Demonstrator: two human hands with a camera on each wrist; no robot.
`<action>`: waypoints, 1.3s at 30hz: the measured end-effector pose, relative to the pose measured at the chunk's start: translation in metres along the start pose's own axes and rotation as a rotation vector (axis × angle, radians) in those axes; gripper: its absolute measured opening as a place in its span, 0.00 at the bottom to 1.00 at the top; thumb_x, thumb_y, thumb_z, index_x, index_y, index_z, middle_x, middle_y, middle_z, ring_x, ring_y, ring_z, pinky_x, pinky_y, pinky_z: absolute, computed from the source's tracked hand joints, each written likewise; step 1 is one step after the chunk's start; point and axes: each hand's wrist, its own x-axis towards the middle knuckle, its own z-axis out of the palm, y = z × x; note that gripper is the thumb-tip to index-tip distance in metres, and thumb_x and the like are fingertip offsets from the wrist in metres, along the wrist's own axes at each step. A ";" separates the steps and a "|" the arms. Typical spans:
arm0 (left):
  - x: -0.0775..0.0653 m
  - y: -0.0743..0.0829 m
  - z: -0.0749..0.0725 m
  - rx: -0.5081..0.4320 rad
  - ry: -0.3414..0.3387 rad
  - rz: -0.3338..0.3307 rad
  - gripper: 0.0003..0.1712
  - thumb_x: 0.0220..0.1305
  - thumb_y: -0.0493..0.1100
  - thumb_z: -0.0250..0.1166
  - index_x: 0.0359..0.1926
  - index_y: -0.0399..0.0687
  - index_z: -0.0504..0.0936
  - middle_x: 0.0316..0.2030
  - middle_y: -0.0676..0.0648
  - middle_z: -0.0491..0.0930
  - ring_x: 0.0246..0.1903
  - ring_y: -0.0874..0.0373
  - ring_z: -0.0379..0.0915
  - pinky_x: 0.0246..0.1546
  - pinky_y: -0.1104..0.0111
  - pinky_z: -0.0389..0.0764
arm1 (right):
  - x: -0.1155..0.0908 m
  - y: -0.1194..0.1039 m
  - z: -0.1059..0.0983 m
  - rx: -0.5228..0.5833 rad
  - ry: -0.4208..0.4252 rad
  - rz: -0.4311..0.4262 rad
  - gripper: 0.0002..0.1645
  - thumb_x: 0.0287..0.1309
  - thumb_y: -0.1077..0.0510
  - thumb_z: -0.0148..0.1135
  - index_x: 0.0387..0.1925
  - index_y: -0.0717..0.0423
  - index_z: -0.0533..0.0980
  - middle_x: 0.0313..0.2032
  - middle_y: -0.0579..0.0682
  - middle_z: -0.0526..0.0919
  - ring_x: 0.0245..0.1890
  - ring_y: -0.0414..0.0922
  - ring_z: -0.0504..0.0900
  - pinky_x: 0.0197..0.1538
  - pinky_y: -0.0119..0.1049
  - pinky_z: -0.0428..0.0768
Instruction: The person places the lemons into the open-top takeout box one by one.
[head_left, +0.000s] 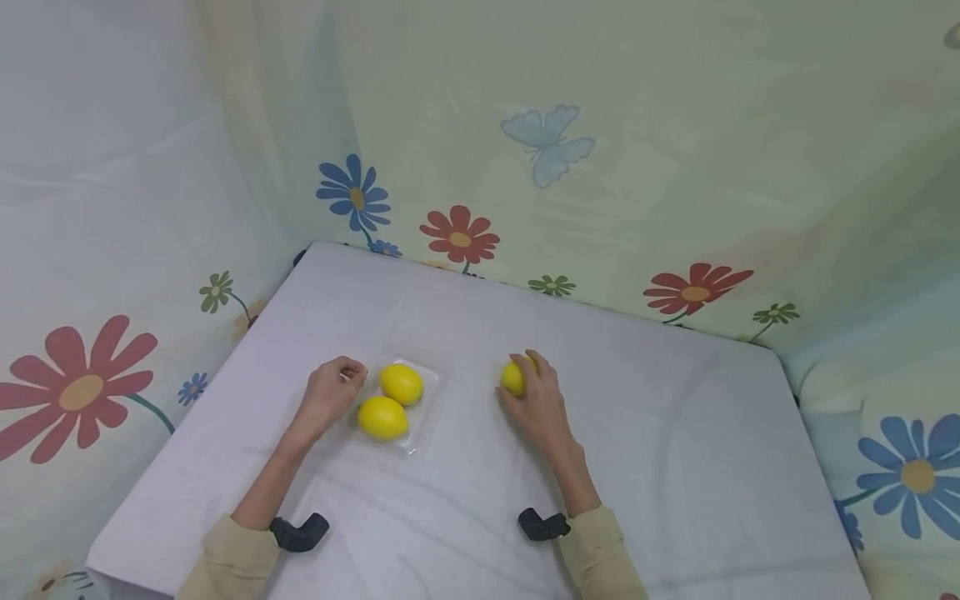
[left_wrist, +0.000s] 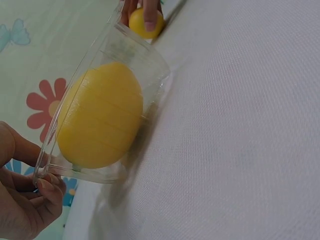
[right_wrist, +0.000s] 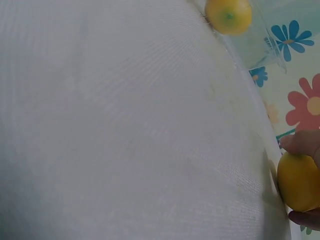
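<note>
A clear plastic box on the table contains two yellow lemons, one behind the other. My left hand is at the box's left side; in the left wrist view its thumb and fingers pinch the rim. To the right of the box, my right hand grips another lemon from above. The right wrist view shows that lemon between thumb and fingers, low at the table surface. Part of it is hidden behind the hand.
A white cloth covers the table. Behind it and at both sides hangs a curtain printed with flowers and a butterfly. Dark wrist-worn devices show at both cuffs.
</note>
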 end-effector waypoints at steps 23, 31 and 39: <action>0.002 0.000 0.001 -0.016 0.016 -0.005 0.17 0.69 0.44 0.55 0.51 0.37 0.78 0.44 0.39 0.79 0.35 0.52 0.73 0.32 0.69 0.75 | -0.016 -0.077 -0.020 0.139 -0.032 -0.348 0.34 0.49 0.52 0.74 0.59 0.51 0.73 0.62 0.57 0.72 0.61 0.53 0.73 0.54 0.44 0.81; 0.003 0.001 0.002 -0.029 0.025 -0.002 0.16 0.69 0.43 0.56 0.50 0.37 0.79 0.44 0.39 0.80 0.37 0.51 0.74 0.35 0.69 0.74 | -0.016 -0.105 -0.007 0.107 -0.107 -0.478 0.35 0.50 0.49 0.74 0.59 0.48 0.73 0.63 0.54 0.71 0.63 0.49 0.71 0.58 0.40 0.79; 0.001 0.002 0.001 -0.011 0.010 -0.019 0.17 0.70 0.44 0.55 0.52 0.38 0.78 0.45 0.39 0.79 0.37 0.52 0.73 0.33 0.69 0.74 | -0.012 -0.118 0.009 0.097 -0.145 -0.526 0.33 0.51 0.51 0.74 0.59 0.50 0.73 0.63 0.54 0.71 0.63 0.49 0.70 0.62 0.40 0.76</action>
